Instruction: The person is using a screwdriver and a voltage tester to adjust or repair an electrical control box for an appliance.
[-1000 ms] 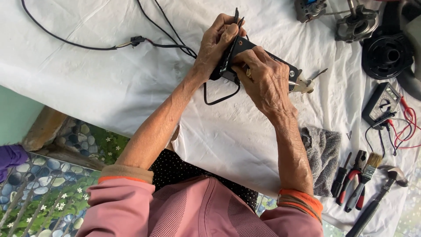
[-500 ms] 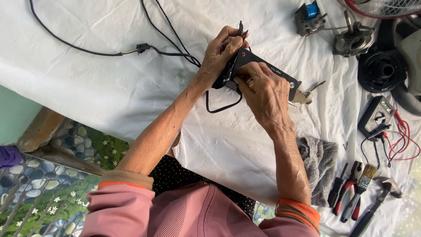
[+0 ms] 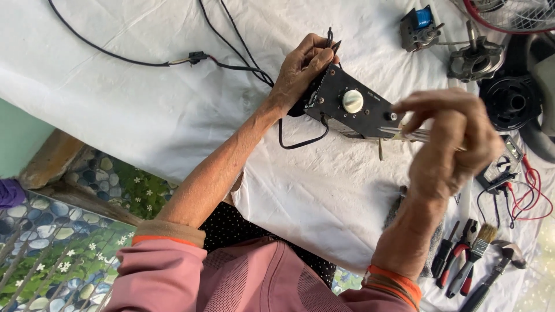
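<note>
My left hand grips one end of a black control panel that has a white round knob on its face, holding it tilted above the white cloth. A thin black wire loops below the panel. My right hand is off the panel, just to its right, pinching a slim metal tool, seemingly tweezers, whose tip points toward the panel's right end.
Black cables run across the cloth at the back. At the right lie a motor part, a blue coil, a black round housing, a meter with red leads, pliers, a brush and a hammer.
My right hand has come off the panel and moved right, now holding the metal tool. The panel's face with the knob is uncovered. The view has shifted slightly.
</note>
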